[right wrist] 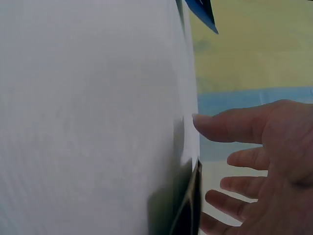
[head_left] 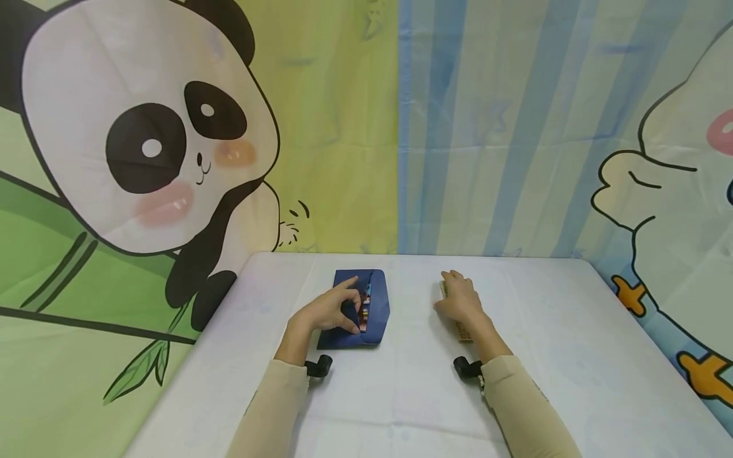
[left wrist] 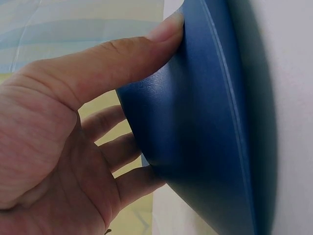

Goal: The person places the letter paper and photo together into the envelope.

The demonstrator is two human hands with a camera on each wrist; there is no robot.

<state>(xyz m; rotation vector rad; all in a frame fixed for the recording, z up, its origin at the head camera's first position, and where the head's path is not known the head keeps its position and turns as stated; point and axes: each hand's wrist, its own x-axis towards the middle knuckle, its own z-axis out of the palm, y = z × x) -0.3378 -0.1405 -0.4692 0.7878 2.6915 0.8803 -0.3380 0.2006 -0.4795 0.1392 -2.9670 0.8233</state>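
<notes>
A dark blue paper envelope (head_left: 378,321) lies on the table left of centre. Colourful printed paper (head_left: 365,305) shows in its opening. My left hand (head_left: 329,310) pinches the envelope's left flap; in the left wrist view, thumb and fingers sit on opposite sides of the blue paper (left wrist: 195,127). To the right, my right hand (head_left: 462,300) is over a flat tan piece with a brown pattern (head_left: 464,332) and hides most of it. In the right wrist view, the thumb and loosely bent fingers stand apart beside a thin dark-edged piece (right wrist: 190,210); whether they touch it, I cannot tell.
Under both hands is a white table (head_left: 412,394). A printed cloth backdrop (head_left: 343,127) with a panda stands behind and to the left of it. A black wrist camera (head_left: 319,366) is strapped at the left wrist, another camera (head_left: 466,367) at the right.
</notes>
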